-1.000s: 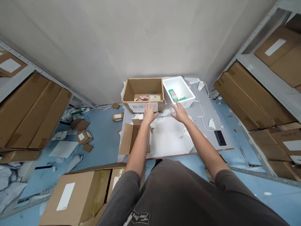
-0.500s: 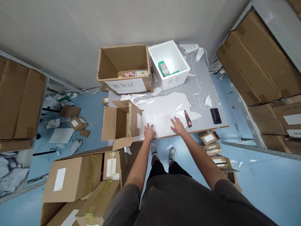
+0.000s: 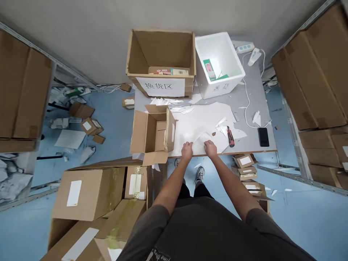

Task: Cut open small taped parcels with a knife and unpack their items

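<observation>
My left hand [image 3: 187, 150] and my right hand [image 3: 211, 148] are near the table's front edge, fingers closed. Between them they pinch a thin, whitish, see-through sheet [image 3: 202, 138]; whether it is plastic or paper I cannot tell. It lies over a large white paper [image 3: 190, 125] on the tabletop. Left of my left hand stands an opened cardboard box [image 3: 170, 134], its flaps folded out. A red-and-black utility knife [image 3: 231, 137] lies right of my right hand, beside crumpled white scraps [image 3: 221, 125].
At the back stand a large cardboard box [image 3: 189, 87] and a white foam box [image 3: 212, 88], both holding small packages. A phone [image 3: 263, 137] and a cable [image 3: 246, 101] lie at the right. Taped cartons [image 3: 87, 195] are stacked at front left, and shelves of boxes flank both sides.
Both hands were spread on the white paper; now they are closer together and closed on the thin sheet. The view has shifted, and a small brown scrap shows near the knife.
</observation>
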### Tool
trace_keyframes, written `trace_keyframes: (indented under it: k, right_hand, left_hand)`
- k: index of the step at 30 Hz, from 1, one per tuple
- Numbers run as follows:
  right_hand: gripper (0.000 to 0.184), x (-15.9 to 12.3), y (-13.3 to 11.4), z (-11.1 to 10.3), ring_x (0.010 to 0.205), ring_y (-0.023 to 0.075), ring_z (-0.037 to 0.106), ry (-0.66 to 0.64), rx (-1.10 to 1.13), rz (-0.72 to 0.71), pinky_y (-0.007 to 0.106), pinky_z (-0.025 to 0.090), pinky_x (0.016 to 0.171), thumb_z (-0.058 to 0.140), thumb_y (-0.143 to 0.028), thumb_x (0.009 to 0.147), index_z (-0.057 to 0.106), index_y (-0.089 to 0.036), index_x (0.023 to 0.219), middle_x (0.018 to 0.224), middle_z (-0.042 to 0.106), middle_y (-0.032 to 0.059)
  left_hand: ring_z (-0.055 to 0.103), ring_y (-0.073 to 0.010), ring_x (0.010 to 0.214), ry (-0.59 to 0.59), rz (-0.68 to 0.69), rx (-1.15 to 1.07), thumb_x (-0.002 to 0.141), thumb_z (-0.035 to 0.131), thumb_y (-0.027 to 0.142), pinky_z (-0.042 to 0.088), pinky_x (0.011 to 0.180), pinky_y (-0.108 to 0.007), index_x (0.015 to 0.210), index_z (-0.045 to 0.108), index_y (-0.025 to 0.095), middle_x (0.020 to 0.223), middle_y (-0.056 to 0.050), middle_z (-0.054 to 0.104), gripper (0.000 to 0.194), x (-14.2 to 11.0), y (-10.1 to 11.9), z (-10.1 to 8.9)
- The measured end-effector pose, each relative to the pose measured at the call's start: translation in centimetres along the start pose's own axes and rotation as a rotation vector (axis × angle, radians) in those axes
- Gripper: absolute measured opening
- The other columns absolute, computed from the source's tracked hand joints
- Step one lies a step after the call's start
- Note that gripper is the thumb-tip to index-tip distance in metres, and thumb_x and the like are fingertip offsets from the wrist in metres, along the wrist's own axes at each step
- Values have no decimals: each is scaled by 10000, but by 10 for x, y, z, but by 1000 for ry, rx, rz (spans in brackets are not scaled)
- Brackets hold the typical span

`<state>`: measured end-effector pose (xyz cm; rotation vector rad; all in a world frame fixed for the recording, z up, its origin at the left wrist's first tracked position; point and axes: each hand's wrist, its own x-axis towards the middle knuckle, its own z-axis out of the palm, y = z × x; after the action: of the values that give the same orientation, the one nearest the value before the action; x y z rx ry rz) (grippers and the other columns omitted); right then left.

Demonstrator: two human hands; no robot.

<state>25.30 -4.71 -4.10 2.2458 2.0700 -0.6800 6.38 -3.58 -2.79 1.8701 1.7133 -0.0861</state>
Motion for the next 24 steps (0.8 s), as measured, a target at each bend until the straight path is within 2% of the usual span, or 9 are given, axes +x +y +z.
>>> trace_keyframes:
  k: [4, 6, 10, 13, 15, 17, 19, 21, 24]
  right_hand:
    - [313, -13, -41, -46, 1085, 256, 620, 312, 109, -217, 343, 533, 903, 466, -187, 1051, 774, -190, 1100, 1173, 685, 133]
    - [270, -20, -65, -75, 1122, 272, 613, 468, 136, -308, 390, 549, 953, 511, -207, 1044, 779, -194, 1072, 1229, 657, 147]
    - [201, -29, -121, -132, 1287, 340, 563, 670, 172, -445, 514, 533, 1085, 618, -219, 1000, 791, -208, 1102, 1313, 596, 155]
    - [255, -27, -174, -163, 1285, 341, 586, 680, 216, -598, 513, 560, 1078, 628, -237, 995, 773, -215, 1203, 1332, 604, 157]
    - [311, -23, -213, -175, 1228, 317, 626, 617, 251, -728, 482, 589, 1042, 597, -249, 1015, 741, -206, 1288, 1316, 638, 163]
    - [336, -20, -252, -181, 1198, 297, 648, 513, 278, -884, 466, 594, 1042, 568, -266, 1041, 714, -205, 1337, 1279, 678, 156]
    - [333, -19, -284, -183, 1234, 298, 641, 414, 285, -1032, 487, 575, 1085, 580, -301, 1051, 709, -223, 1348, 1257, 709, 139]
    - [335, -19, -302, -183, 1312, 313, 610, 365, 280, -1108, 524, 549, 1129, 619, -348, 1044, 713, -243, 1348, 1285, 718, 130]
    - [375, -20, -302, -178, 1387, 333, 569, 371, 268, -1053, 564, 525, 1159, 656, -398, 1029, 711, -244, 1366, 1375, 693, 143]
  left_hand:
    - [667, -243, 1172, 193, 178, -151, 1066, 460, 94, 564, 993, -327, 1434, 688, 257, 1276, -110, 680, 462, -19, 29, -44]
    - [691, -236, 1175, 319, 269, -245, 1070, 471, 115, 586, 1002, -335, 1462, 669, 254, 1386, -116, 659, 460, -30, 38, -72]
    - [657, -238, 1338, 538, 465, -383, 1041, 470, 103, 592, 1089, -358, 1614, 525, 260, 1612, -127, 538, 597, -53, 29, -139]
    - [549, -251, 1493, 632, 546, -392, 986, 499, 69, 539, 1190, -381, 1666, 455, 260, 1668, -127, 487, 708, -72, -1, -187]
    - [522, -252, 1518, 699, 533, -382, 954, 514, 53, 511, 1225, -396, 1668, 450, 252, 1663, -127, 494, 744, -85, -30, -213]
    - [560, -237, 1477, 788, 473, -386, 924, 501, 26, 503, 1232, -393, 1620, 517, 244, 1591, -118, 570, 729, -96, -65, -231]
    - [619, -225, 1398, 865, 395, -398, 891, 482, -3, 511, 1221, -384, 1518, 624, 238, 1474, -104, 660, 687, -104, -100, -240]
    - [659, -226, 1328, 903, 315, -408, 862, 474, -19, 524, 1202, -388, 1397, 715, 236, 1371, -92, 716, 639, -106, -131, -242]
    - [679, -237, 1299, 833, 196, -410, 844, 490, -30, 522, 1199, -398, 1279, 783, 226, 1332, -96, 733, 584, -96, -158, -235]
